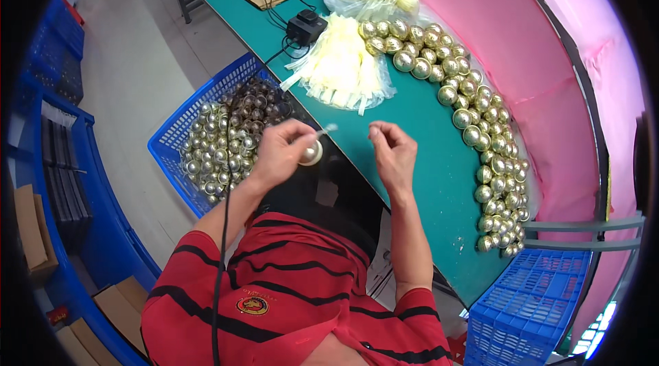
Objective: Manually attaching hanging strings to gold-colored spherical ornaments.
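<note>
Green-topped counter (425, 181) runs diagonally beside a pink sheeted wall (556, 105). Left hand (274, 157): thumb and forefinger pinching a short, translucent pale strip (331, 128), blurred; long axis points rightward and slightly forward, toward the right hand (396, 157). Shiny round gold ball (311, 153) sits just below that pinch. Right thumb and forefinger: pressed together; whether gripping anything, cannot tell.

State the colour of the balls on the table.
The balls are shiny gold, clearest in the head view.
</note>
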`<state>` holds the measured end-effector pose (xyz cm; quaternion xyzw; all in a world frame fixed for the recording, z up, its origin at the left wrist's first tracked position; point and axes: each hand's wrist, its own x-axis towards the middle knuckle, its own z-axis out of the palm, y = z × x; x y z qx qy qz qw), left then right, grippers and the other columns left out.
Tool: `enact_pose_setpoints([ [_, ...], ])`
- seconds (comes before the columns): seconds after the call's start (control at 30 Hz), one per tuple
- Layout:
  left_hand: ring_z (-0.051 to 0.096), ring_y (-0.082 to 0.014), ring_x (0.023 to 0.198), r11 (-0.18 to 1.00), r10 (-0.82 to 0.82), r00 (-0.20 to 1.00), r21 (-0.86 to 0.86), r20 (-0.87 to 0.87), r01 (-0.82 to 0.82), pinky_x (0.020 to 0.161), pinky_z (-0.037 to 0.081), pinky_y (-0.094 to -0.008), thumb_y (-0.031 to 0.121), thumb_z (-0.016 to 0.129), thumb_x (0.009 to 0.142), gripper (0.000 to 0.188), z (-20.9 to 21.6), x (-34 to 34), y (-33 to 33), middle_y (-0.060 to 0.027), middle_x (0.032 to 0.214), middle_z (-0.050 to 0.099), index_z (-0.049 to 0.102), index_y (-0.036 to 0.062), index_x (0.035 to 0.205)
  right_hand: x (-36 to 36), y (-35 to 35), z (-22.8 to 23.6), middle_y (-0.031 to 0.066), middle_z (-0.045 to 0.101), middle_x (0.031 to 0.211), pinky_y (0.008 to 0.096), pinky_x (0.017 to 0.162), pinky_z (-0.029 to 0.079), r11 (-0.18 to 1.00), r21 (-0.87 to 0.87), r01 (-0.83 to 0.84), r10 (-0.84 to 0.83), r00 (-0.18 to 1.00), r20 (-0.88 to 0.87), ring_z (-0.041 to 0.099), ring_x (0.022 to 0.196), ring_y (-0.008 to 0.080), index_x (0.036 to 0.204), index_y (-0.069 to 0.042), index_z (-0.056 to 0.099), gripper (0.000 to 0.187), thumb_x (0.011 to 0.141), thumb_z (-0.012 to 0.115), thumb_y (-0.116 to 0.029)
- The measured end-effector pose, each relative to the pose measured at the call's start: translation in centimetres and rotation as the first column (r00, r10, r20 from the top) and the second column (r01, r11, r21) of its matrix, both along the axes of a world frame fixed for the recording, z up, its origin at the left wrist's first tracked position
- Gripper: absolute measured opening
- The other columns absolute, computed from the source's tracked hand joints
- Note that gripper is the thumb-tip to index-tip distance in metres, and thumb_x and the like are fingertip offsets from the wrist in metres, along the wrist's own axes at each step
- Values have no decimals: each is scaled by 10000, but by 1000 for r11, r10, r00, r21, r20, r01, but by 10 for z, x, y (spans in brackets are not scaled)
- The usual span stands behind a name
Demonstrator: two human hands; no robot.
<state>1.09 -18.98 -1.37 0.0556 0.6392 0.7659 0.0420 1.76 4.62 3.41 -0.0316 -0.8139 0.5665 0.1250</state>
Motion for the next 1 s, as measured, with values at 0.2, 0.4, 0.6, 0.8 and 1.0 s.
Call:
enact_pose_setpoints([
  [0.2,677,-147,842,891,334,940,-301,-76,-340,785,524,-301,70,726,911,136,-45,-39,-66,-73,909,744,751,-24,1005,-60,3,2,60,712,866,277,645,501,924,378,63,-8,989,-145,600,680,114,1059,5,771,168,943,723,-107],
  [0.4,668,-119,907,860,339,929,-353,-147,-370,844,522,-284,50,710,930,170,-71,-38,-71,-63,1019,758,766,-10,1079,-105,-1,-23,141,742,947,395,716,549,772,620,139,-5,977,-212,682,747,269,1018,-21,784,194,877,762,-152],
  [0.6,608,-87,804,938,250,965,-228,-75,-261,741,489,-260,43,709,934,119,-65,-29,-47,-34,927,720,761,-17,1023,-121,-12,-33,163,737,934,452,755,545,645,743,178,-81,983,-165,694,816,353,953,-38,786,158,871,739,-165],
  [0.8,562,-74,746,969,201,977,-134,-65,-208,678,450,-246,61,720,942,103,-43,-20,-25,-24,869,681,758,-20,994,-120,2,-41,148,727,839,393,693,533,808,558,189,-65,970,-233,674,724,267,940,6,760,149,905,720,-134],
  [1.0,547,-47,756,996,22,1000,81,3,-22,684,432,-222,134,688,1012,197,-5,-20,19,18,843,654,758,-34,1087,-58,0,-1,38,703,829,278,678,502,984,156,89,-83,996,-44,599,733,94,976,43,723,184,971,706,-141],
])
